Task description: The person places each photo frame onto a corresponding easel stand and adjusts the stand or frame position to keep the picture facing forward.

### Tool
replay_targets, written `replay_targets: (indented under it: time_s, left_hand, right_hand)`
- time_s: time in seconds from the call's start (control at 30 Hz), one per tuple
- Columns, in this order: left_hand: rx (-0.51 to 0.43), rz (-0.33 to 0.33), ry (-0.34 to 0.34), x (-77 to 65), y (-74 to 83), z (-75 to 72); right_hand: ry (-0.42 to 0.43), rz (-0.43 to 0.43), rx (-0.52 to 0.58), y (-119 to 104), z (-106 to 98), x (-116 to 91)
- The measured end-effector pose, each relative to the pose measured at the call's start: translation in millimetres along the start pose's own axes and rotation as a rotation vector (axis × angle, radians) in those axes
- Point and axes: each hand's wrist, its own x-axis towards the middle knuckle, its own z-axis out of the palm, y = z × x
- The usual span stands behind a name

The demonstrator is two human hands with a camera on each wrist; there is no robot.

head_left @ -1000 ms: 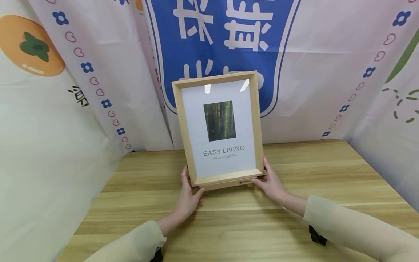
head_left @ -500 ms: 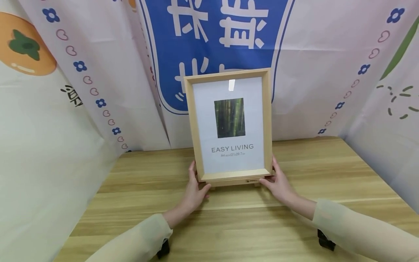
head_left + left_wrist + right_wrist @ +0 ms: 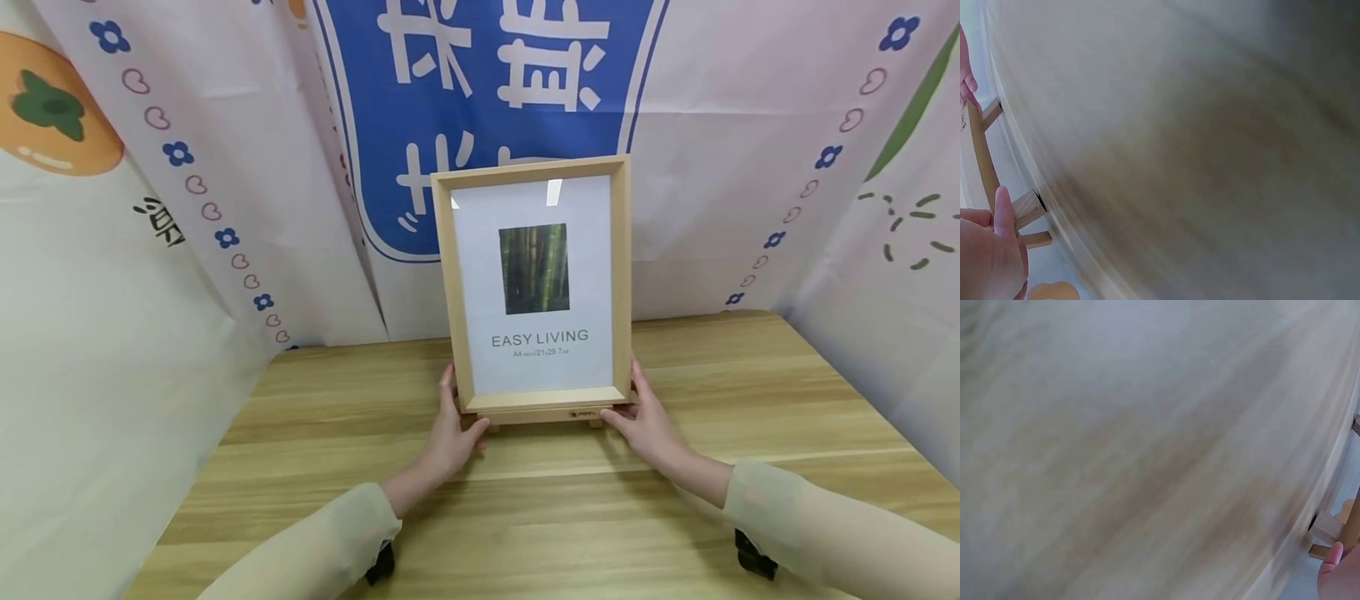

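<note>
A pale wooden picture frame point(image 3: 536, 275), with a bamboo picture and the words "EASY LIVING", leans upright on a small wooden easel. Below the frame's bottom edge shows the easel's ledge point(image 3: 543, 415). My left hand point(image 3: 446, 437) grips the ledge's left end, thumb in front and fingers reaching up along the frame's side. At the other end my right hand point(image 3: 647, 429) holds it the same way. The left wrist view shows the easel's feet point(image 3: 1029, 209) at the tabletop beside my left thumb. My right thumb point(image 3: 1335, 555) lies by the wood in the right wrist view.
The wood-grain table point(image 3: 570, 517) runs back to a hanging printed cloth point(image 3: 720, 208) with a blue panel, close behind the frame. White printed cloth point(image 3: 75, 333) also walls in the left side, and another stands on the right.
Both hands have moved the easel and frame to the right across the table, and the frame's lean to the left has lessened. In the last half second the shift is slight.
</note>
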Motion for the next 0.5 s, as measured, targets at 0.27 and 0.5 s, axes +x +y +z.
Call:
replay_targets:
  time_s: [0.27,0.5]
  left_hand:
    - [0.02,0.04,0.017,-4.5,1.4,-5.8]
    - [0.096,0.022,0.019,-10.1,4.7,-39.7]
  right_hand:
    - [-0.005,-0.008,-0.038,1.3,-5.9,-2.6]
    - [-0.002,-0.149,-0.03,1.3,-35.9,-17.3]
